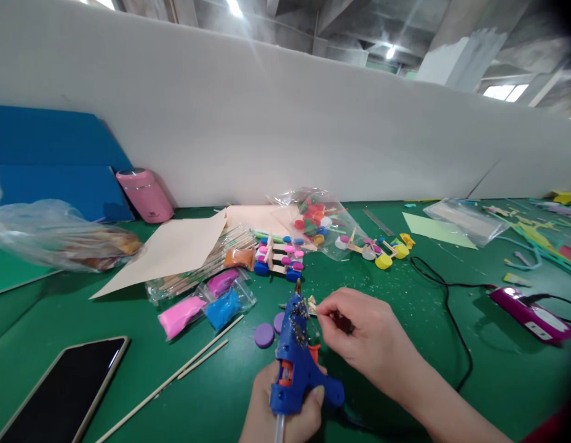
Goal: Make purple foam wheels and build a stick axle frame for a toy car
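Observation:
My left hand [285,411] is wrapped around a blue hot glue gun [292,363]. Its nozzle points away from me, and a clear glue stick [280,429] sticks out of the back. Dark, crusty residue covers the gun's upper body. Close to the right side of the gun, my right hand [363,329] is pinched shut. Small pale bits [312,304] show at its fingertips; whether they are held or lie on the table, I cannot tell. Two purple discs [264,335] lie left of the gun, one partly hidden behind it.
Beyond the gun stand small stick-and-cap models [280,258]. Clay packets [181,315], loose wooden sticks [175,375] and a phone [66,391] lie left. A bag of coloured caps [315,218] rests at the back. Right, a black cord [447,307] runs to a magenta power strip [532,314].

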Demonstrator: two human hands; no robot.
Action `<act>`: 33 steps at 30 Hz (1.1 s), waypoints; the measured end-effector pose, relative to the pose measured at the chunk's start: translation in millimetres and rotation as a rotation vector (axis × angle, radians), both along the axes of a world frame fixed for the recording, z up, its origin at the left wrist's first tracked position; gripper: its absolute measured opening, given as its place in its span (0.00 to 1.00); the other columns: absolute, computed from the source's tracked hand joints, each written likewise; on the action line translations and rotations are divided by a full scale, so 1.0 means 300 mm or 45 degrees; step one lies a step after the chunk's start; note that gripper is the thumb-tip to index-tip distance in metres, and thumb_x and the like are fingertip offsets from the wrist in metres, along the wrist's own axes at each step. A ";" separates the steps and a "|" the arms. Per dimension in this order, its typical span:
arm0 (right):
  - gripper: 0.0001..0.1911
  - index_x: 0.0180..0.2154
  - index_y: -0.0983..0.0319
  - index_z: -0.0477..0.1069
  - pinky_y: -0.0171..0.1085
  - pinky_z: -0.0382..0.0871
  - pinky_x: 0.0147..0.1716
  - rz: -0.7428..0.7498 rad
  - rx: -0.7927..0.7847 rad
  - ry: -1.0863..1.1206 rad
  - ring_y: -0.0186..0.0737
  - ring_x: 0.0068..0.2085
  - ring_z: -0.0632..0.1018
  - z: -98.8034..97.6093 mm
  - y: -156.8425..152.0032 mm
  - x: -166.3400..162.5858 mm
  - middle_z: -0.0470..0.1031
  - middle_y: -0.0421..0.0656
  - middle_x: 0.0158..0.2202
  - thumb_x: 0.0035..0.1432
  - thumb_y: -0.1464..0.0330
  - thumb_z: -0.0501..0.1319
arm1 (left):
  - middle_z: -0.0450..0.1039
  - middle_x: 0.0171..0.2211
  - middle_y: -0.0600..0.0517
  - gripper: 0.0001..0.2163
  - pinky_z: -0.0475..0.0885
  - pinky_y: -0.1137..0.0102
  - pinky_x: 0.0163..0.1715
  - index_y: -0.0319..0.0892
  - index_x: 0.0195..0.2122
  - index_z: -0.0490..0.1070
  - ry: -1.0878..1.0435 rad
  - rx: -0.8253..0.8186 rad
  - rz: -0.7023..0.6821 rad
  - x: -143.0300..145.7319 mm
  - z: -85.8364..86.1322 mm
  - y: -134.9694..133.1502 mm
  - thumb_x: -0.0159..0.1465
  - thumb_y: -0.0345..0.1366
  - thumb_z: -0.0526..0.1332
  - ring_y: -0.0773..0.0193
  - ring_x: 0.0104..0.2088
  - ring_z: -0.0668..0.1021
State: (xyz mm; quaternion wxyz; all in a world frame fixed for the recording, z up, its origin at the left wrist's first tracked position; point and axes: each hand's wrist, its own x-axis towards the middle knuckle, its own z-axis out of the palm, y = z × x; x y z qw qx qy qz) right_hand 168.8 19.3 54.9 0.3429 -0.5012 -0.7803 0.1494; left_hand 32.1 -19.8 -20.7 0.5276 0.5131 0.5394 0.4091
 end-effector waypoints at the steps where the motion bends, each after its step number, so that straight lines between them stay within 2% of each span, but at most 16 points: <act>1: 0.08 0.26 0.63 0.70 0.29 0.59 0.24 0.012 -0.002 -0.002 0.31 0.24 0.69 0.001 0.000 -0.003 0.68 0.38 0.23 0.49 0.78 0.55 | 0.65 0.07 0.56 0.07 0.68 0.75 0.14 0.39 0.25 0.76 -0.004 -0.003 -0.002 0.000 -0.002 0.000 0.43 0.28 0.62 0.63 0.14 0.73; 7: 0.08 0.26 0.62 0.70 0.29 0.58 0.23 0.058 -0.066 -0.049 0.31 0.24 0.68 -0.007 0.026 0.009 0.68 0.38 0.23 0.48 0.79 0.55 | 0.65 0.07 0.56 0.07 0.69 0.75 0.18 0.40 0.23 0.76 -0.013 0.013 0.001 0.000 -0.002 0.002 0.41 0.26 0.62 0.60 0.19 0.75; 13: 0.07 0.26 0.62 0.71 0.29 0.60 0.23 0.012 -0.146 -0.078 0.31 0.23 0.69 -0.022 0.059 0.059 0.70 0.38 0.22 0.48 0.78 0.57 | 0.71 0.13 0.53 0.08 0.64 0.76 0.11 0.37 0.27 0.76 -0.148 -0.148 -0.091 -0.004 -0.017 0.002 0.44 0.28 0.61 0.69 0.10 0.69; 16: 0.07 0.27 0.62 0.70 0.28 0.59 0.22 -0.037 -0.130 -0.028 0.30 0.22 0.68 -0.012 0.040 0.072 0.70 0.37 0.23 0.50 0.77 0.56 | 0.72 0.15 0.51 0.08 0.64 0.77 0.11 0.35 0.28 0.75 -0.255 -0.169 -0.060 -0.004 -0.034 0.003 0.46 0.32 0.62 0.70 0.10 0.69; 20: 0.07 0.26 0.62 0.70 0.28 0.60 0.23 0.003 -0.080 0.042 0.30 0.24 0.69 0.010 -0.003 0.056 0.70 0.38 0.24 0.49 0.78 0.56 | 0.70 0.13 0.52 0.11 0.64 0.77 0.12 0.34 0.28 0.75 -0.312 -0.115 -0.090 -0.007 -0.044 0.003 0.47 0.36 0.61 0.69 0.10 0.69; 24: 0.08 0.28 0.62 0.70 0.29 0.60 0.24 0.085 -0.014 0.041 0.30 0.26 0.69 0.015 -0.021 0.026 0.70 0.39 0.25 0.50 0.78 0.55 | 0.71 0.14 0.51 0.10 0.64 0.76 0.12 0.35 0.28 0.75 -0.281 -0.065 -0.093 -0.005 -0.017 0.005 0.46 0.35 0.62 0.69 0.10 0.70; 29: 0.07 0.28 0.62 0.69 0.30 0.60 0.27 0.174 -0.035 -0.034 0.32 0.28 0.69 0.011 -0.023 0.003 0.70 0.39 0.26 0.52 0.78 0.54 | 0.63 0.06 0.58 0.07 0.64 0.77 0.12 0.36 0.25 0.74 -0.119 -0.086 -0.010 0.000 0.026 0.006 0.44 0.31 0.61 0.69 0.09 0.67; 33: 0.07 0.26 0.62 0.67 0.30 0.58 0.26 0.165 -0.049 -0.119 0.32 0.27 0.68 0.002 -0.021 -0.006 0.68 0.38 0.25 0.51 0.78 0.54 | 0.64 0.06 0.58 0.04 0.63 0.77 0.12 0.38 0.22 0.74 -0.076 -0.071 0.031 -0.001 0.029 0.007 0.43 0.30 0.63 0.69 0.09 0.66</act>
